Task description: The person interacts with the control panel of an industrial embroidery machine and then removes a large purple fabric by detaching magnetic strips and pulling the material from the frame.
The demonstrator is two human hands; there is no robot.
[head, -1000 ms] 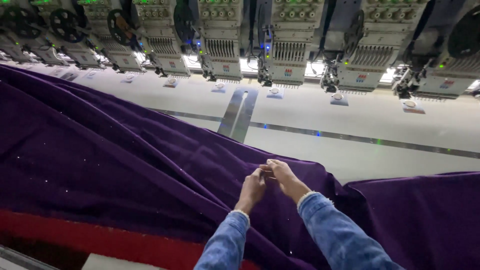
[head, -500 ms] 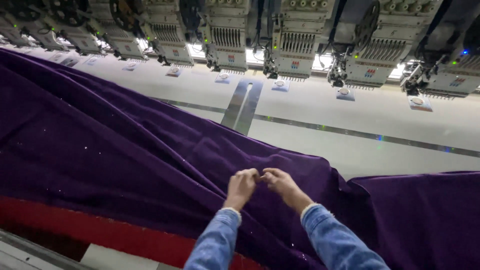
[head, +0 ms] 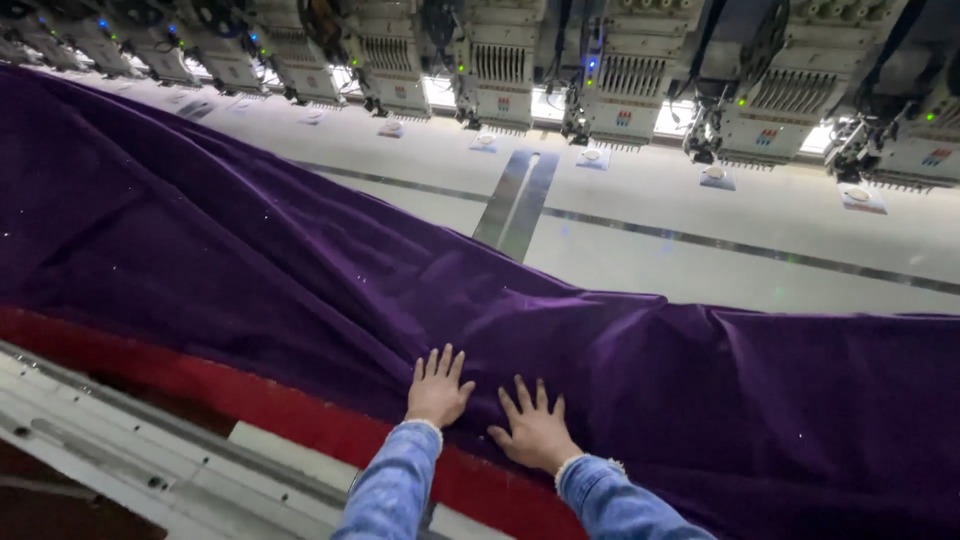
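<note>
A long, pale grey table top (head: 700, 250) stretches across the upper half of the frame, with a shiny metal strip (head: 515, 205) set into it near the middle. Along the top edge of the frame stands a row of big white sewing machines (head: 620, 80) with little green and blue lights.

A wide sheet of soft, dark purple velvet cloth (head: 200, 250) lies over the near side of the table. It fills the left and the middle of the frame and runs off to the right, all bumpy with folds. Below it, a red band of cloth (head: 250, 405) shows along its lower edge, and under that, at the lower left, a grey metal rail (head: 120, 440).

At the bottom middle, two arms in blue denim sleeves (head: 395, 490) reach up. The left hand (head: 437, 390) lies flat on the purple cloth, fingers spread wide, holding nothing. The right hand (head: 535, 432) lies just beside it, also flat and open on the cloth, fingers apart, gripping nothing.
</note>
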